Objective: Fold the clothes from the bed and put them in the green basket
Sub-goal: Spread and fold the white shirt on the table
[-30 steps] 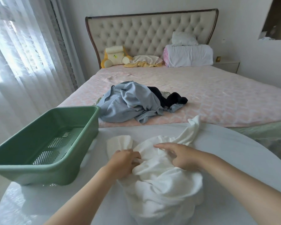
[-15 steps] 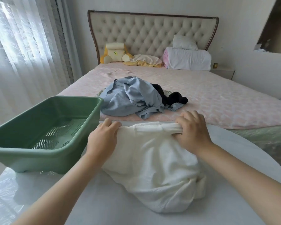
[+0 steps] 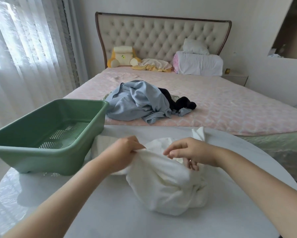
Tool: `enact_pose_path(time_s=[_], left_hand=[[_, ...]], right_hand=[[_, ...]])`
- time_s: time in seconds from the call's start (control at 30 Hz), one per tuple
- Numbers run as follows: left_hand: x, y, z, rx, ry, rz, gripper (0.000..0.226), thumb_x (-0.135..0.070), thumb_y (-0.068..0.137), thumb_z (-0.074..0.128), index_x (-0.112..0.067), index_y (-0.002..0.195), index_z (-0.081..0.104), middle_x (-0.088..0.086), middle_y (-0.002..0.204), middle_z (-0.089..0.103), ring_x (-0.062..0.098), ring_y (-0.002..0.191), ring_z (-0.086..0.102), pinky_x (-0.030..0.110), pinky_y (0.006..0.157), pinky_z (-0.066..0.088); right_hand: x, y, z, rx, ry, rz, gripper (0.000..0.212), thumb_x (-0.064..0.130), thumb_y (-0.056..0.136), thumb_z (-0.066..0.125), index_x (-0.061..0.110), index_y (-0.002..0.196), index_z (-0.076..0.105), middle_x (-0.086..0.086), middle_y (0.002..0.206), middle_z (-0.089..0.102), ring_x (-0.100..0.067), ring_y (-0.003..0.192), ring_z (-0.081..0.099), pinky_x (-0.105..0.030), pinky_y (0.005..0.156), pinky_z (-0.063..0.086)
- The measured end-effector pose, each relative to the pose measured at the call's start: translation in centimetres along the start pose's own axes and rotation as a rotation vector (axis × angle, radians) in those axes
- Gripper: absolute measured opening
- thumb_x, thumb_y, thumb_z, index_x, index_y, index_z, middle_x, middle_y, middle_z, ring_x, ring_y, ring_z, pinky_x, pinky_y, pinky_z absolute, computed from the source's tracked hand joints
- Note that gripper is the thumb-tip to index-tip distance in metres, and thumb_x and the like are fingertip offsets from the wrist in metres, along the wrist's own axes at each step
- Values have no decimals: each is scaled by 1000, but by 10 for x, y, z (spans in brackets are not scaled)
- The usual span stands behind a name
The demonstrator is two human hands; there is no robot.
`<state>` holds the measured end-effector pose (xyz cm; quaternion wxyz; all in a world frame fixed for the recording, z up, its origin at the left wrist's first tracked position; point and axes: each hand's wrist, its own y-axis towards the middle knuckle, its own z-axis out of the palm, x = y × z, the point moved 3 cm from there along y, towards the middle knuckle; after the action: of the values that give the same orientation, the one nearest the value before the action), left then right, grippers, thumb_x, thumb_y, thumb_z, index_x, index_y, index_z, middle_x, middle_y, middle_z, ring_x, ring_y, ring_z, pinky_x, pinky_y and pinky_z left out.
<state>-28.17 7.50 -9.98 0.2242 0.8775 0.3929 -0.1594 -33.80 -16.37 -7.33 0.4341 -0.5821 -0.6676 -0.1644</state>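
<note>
A crumpled white garment (image 3: 166,188) lies bunched on the round white table (image 3: 110,212) in front of me. My left hand (image 3: 122,154) pinches a fold at its upper left edge. My right hand (image 3: 191,152) hovers over the top of the bundle with fingers loosely spread, fingertips touching the cloth. The green basket (image 3: 46,134) stands empty on the table's left side. On the pink bed (image 3: 230,109) lies a pile with a light blue garment (image 3: 139,103) and a black garment (image 3: 178,102).
Sheer curtains (image 3: 24,48) hang at the left. Pillows (image 3: 197,64) and a yellow plush cushion (image 3: 122,56) sit against the tufted headboard (image 3: 161,33). A nightstand (image 3: 235,79) stands at the bed's far right. A white wall ledge (image 3: 285,74) is at right.
Half a second ago both hands held the white garment's top edge stretched between them. Now the cloth has dropped into a bundle, the right hand has let go and the left still pinches it.
</note>
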Motion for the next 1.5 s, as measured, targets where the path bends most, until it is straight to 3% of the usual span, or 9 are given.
enact_pose_path(time_s=[0.13,0.27,0.43,0.63,0.83,1.03,1.13,1.27,1.5], left_hand=[[5,-4,-19,273,-17,-295,30,-12,70,51,-36,63,69,-14,77,64,13,80,61,28,72,49],[-14,-15,-3,798,-169,-604,43,-43,90,46,-18,79,79,-1,72,70,19,68,59,24,60,44],[-16,16,25,472,227,-352,61,-67,76,68,-36,126,52,-8,122,54,18,101,59,36,90,51],[-1,31,32,487,315,-352,26,-37,89,66,-35,115,63,-10,108,60,16,89,55,29,73,45],[18,47,-13,-215,486,-312,24,-33,100,49,-42,113,66,-8,106,57,20,100,60,30,66,39],[4,41,24,-47,307,-113,32,-50,91,57,-37,120,57,-10,111,50,17,107,51,31,82,44],[5,28,48,249,292,-107,53,-70,72,59,-46,119,52,-15,114,49,12,110,44,34,91,45],[14,29,40,49,106,-179,32,-19,93,54,-33,119,66,-6,114,65,18,107,59,25,83,43],[-1,31,-24,-466,-318,-205,46,6,92,41,-34,91,64,-18,78,65,-4,63,54,11,53,37]], right_hand=[[-19,-7,-9,80,-434,244,32,13,94,46,23,114,70,-5,98,69,-22,60,65,-26,46,48],[-14,4,-3,41,-588,198,17,26,86,61,28,92,77,13,85,75,-6,66,67,-22,61,49],[-32,56,14,-132,-635,-20,63,35,93,65,47,148,38,12,151,39,-18,128,51,-34,103,44],[-53,87,2,-249,-630,37,5,19,88,59,21,90,63,1,93,64,-23,90,59,-30,68,45],[-69,79,-79,-961,-464,124,29,8,94,50,6,123,53,-18,116,59,-37,104,57,-38,81,41],[-67,83,-57,-655,-549,-55,56,7,83,60,19,134,43,-9,144,32,-32,120,50,-39,102,43],[-54,73,-38,-484,-486,-149,25,6,86,53,19,103,66,4,115,59,-19,108,58,-16,83,42],[-65,65,-26,-293,-514,-122,28,22,84,61,18,112,63,15,113,53,-12,111,53,-24,96,37],[-23,39,-57,-841,-94,-339,38,32,104,50,16,71,46,6,61,43,-10,57,40,-29,56,32]])
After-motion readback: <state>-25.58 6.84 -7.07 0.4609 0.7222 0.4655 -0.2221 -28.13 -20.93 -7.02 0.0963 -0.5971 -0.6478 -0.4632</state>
